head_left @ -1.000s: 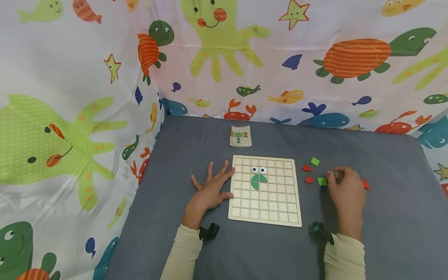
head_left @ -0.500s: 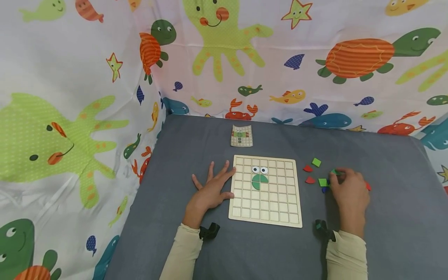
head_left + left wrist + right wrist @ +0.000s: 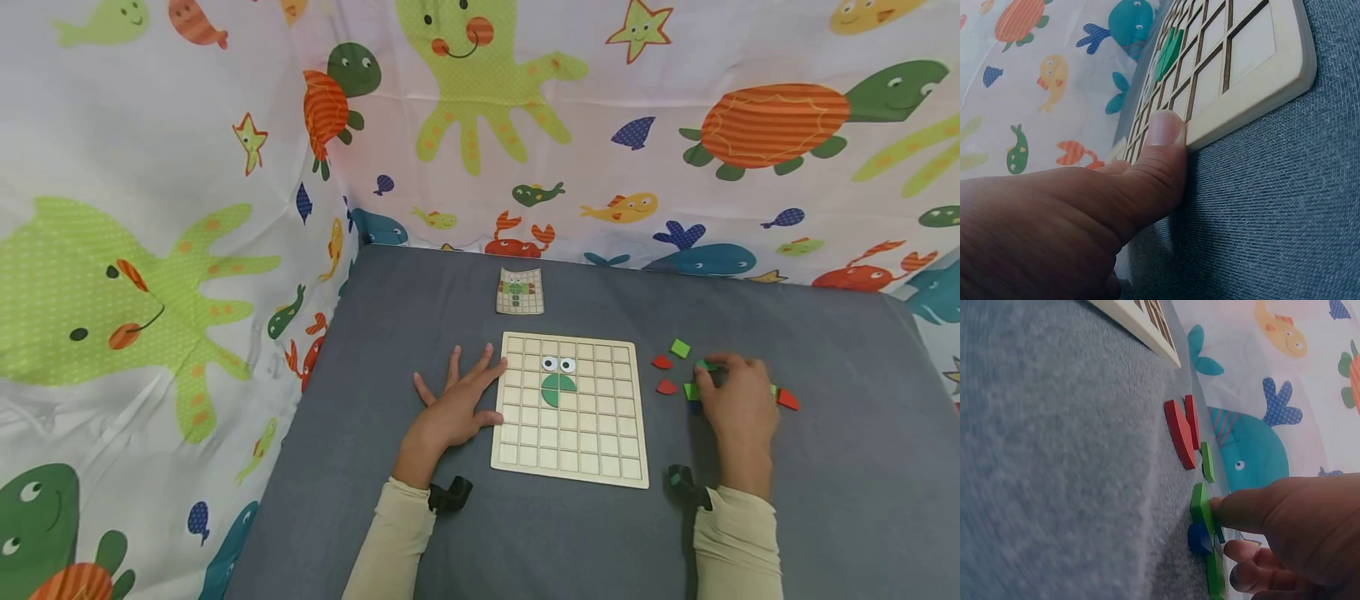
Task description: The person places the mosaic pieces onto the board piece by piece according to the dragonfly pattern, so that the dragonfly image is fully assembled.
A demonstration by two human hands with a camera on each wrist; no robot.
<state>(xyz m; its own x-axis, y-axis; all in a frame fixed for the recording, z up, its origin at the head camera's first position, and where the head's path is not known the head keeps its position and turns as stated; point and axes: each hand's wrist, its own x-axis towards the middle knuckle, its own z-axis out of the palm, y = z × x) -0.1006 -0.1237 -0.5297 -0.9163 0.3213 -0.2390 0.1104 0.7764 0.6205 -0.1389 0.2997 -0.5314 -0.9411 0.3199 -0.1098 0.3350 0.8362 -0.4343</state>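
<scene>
My left hand point(image 3: 452, 414), fingers spread, rests at the left edge of a wooden grid board point(image 3: 525, 458); in the left wrist view its thumb point(image 3: 1165, 134) presses the board's rim. Two round eye pieces point(image 3: 567, 365) sit on the board, above several dark green quarter-circle pieces point(image 3: 551, 397). Over the loose pieces on the right, my right hand point(image 3: 738, 408) pinches a dark green piece point(image 3: 705, 365) between thumb and forefinger, its shape partly hidden. In the right wrist view a light green square point(image 3: 1201, 506) and a blue piece point(image 3: 1198, 539) lie close by the thumb.
Beyond the board lies a small picture card point(image 3: 520, 292) with a grid pattern. Red pieces point(image 3: 662, 362) and a light green square point(image 3: 680, 348) lie between board and right hand. Another red piece point(image 3: 787, 399) is right of it. A printed sea-animal cloth point(image 3: 570, 108) hangs behind the grey table point(image 3: 420, 300).
My right hand shifts slightly right, then back left, with the dark green piece moving left alongside. The red piece at its right shows more now. My left hand stays on the board's edge.
</scene>
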